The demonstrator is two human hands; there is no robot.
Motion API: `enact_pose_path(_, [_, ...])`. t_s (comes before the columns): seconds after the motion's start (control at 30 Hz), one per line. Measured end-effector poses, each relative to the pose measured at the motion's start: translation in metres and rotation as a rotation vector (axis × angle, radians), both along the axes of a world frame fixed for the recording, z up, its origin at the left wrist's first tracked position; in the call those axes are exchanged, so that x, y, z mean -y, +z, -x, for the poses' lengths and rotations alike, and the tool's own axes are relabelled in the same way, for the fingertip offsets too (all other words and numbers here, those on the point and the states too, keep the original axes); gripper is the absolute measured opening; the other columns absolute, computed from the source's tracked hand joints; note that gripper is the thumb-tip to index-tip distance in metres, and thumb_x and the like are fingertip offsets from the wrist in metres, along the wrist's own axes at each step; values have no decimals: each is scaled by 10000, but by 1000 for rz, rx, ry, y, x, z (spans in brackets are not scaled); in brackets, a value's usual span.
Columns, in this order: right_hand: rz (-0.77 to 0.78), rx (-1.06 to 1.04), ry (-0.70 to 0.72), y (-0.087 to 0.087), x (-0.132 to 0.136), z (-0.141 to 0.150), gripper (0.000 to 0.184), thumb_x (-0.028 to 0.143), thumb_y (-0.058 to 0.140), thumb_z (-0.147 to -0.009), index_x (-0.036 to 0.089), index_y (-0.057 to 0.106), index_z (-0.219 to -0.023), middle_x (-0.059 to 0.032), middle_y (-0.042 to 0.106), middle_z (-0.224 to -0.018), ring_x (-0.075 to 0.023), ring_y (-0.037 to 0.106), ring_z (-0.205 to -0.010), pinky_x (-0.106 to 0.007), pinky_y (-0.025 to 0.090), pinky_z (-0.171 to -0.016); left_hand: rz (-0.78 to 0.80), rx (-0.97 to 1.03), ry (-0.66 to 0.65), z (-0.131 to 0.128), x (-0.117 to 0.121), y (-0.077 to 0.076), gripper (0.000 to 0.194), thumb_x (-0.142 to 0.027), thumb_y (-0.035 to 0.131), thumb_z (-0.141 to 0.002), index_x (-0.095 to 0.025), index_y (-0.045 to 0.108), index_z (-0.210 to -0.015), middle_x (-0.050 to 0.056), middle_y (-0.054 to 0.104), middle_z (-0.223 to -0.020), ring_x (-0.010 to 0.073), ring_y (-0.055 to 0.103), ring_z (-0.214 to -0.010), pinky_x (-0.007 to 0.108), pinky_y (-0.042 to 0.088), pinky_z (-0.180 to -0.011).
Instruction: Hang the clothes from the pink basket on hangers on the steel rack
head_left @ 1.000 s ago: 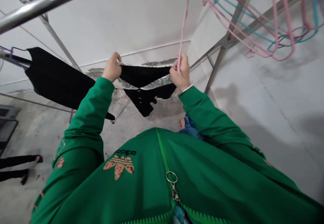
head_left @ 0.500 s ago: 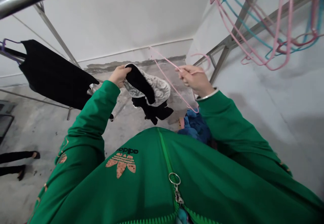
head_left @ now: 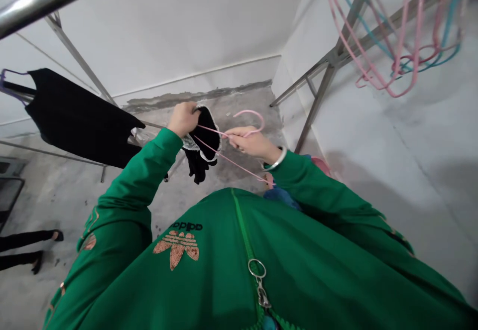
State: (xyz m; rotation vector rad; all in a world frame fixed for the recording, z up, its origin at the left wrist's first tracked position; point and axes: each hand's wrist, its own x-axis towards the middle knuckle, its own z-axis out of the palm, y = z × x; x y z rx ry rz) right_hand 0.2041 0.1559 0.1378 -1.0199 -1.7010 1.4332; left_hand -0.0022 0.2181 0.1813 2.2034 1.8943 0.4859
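The left hand [head_left: 182, 119] is closed around the top edge of a lace-edged black garment [head_left: 204, 133], which hangs down just beside that fist. The right hand [head_left: 251, 143] pinches a pink plastic hanger [head_left: 248, 111] below its hook, one thin arm of the hanger crossing the garment's top and nearly reaching the left hand
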Motion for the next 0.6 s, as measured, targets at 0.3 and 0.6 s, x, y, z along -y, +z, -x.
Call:
enact_pose_path(0.3, [-237,-35,-35,8,-83,11,160,163,534,-825,124,558,-671,33,470,-535,-71,435,-560,-217,355,-572,-172,-346,-203,-31,22,25,163,-228,460,-898,-175,614,-897,122,553,-1116,289,517,-1123,379,412,-894])
enact_pose_path(0.6, [-944,295,-328,6,-47,-8,245,305,394,-953,171,563,-1067,-114,585,-1125,-219,528,-1116,-392,430,-1005,-160,-59,-91,-2,4,33,73,-255,502,-900,-199,525,-860,74,555,-908,288,570,-1068,381,426,-925])
